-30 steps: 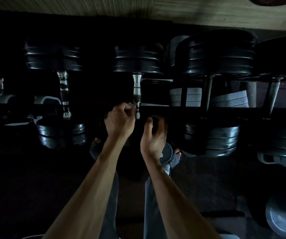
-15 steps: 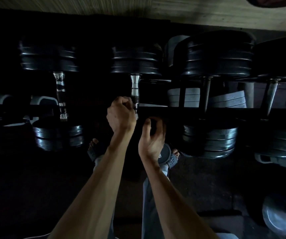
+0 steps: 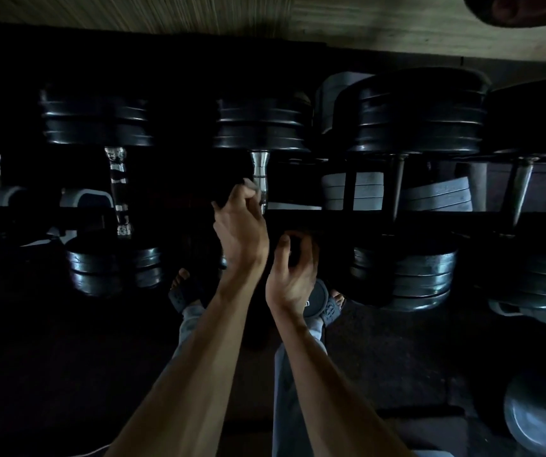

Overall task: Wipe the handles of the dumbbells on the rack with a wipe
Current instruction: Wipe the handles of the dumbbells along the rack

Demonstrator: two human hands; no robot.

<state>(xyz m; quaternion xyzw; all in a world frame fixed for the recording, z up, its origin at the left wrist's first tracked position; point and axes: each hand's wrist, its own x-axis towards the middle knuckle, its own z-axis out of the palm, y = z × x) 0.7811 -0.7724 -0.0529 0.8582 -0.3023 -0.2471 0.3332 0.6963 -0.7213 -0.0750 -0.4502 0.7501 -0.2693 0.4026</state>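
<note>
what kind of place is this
Most likely a dim gym weight area: dumbbells with chrome handles sit in a row on a rack, and a loose weight plate lies on the dark floor.

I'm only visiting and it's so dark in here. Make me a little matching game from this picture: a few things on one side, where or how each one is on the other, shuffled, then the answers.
Things:
1. left hand
2. right hand
3. shiny handle
4. loose weight plate

Places or states:
A. on the floor at the lower right
B. fingers curled, below the rack bar, not on any handle
C. upright under the middle stack of dark plates
D. up against the middle dumbbell's handle, fingers bunched

Pairs: 1-D, 2-B, 3-C, 4-A
</note>
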